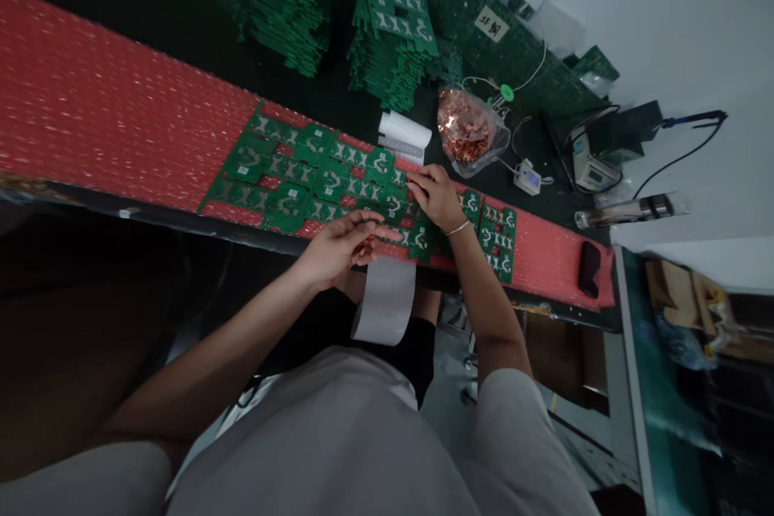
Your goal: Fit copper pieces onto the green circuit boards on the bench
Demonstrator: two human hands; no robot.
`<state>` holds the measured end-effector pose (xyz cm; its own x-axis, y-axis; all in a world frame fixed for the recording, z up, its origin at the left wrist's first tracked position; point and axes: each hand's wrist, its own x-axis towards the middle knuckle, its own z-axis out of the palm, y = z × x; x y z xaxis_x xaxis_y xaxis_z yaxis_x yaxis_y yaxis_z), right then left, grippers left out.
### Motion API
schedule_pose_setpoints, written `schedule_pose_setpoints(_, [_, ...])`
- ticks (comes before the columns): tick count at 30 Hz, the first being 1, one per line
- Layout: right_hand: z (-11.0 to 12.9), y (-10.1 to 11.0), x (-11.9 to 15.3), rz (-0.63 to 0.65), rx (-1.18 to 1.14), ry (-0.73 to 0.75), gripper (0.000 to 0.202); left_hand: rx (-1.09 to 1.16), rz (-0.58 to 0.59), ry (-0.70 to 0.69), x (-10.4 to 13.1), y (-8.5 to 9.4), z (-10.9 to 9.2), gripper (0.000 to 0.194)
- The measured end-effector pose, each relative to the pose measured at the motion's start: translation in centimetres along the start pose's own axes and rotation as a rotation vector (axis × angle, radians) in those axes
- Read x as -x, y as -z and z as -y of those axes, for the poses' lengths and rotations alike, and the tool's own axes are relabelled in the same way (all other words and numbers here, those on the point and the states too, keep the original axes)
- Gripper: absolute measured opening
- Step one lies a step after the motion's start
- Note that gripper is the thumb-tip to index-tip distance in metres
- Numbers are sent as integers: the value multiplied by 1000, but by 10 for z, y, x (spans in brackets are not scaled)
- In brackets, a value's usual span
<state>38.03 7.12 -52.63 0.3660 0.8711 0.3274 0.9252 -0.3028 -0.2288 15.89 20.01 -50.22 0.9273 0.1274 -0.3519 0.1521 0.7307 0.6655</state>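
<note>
Copper pieces (pixel 364 247) (in left hand (pixel 334 248))

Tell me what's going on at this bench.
A person is working over a row of green circuit boards laid on red bubble wrap. The left hand cups some copper-coloured pieces just above the near edge of the boards. The right hand has its fingers at one of the boards; whether they grip a piece is too small to tell. Beyond the row are a clear bag of similar copper-coloured pieces and tall stacks of more green boards.
</note>
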Motion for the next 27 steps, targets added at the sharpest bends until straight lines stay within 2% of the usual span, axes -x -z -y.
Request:
schedule_pose_setpoints(12, [12,4,1,62,72,7,32,39,-92,-4,-4,-6,-7,29])
schedule_pose_setpoints(18, [4,7,-1,53,-93,-11,20,37,-102,-10,-7,-6,-4,26])
schedule_pose_setpoints(21, [-4,15,-13,169,-172,-7,14,32,-77,-12,-8,-6,-2,26])
schedule_pose_setpoints(27, [-19,27,-44,427,-229,95,12,41,-28,40,-13,-12,2,23])
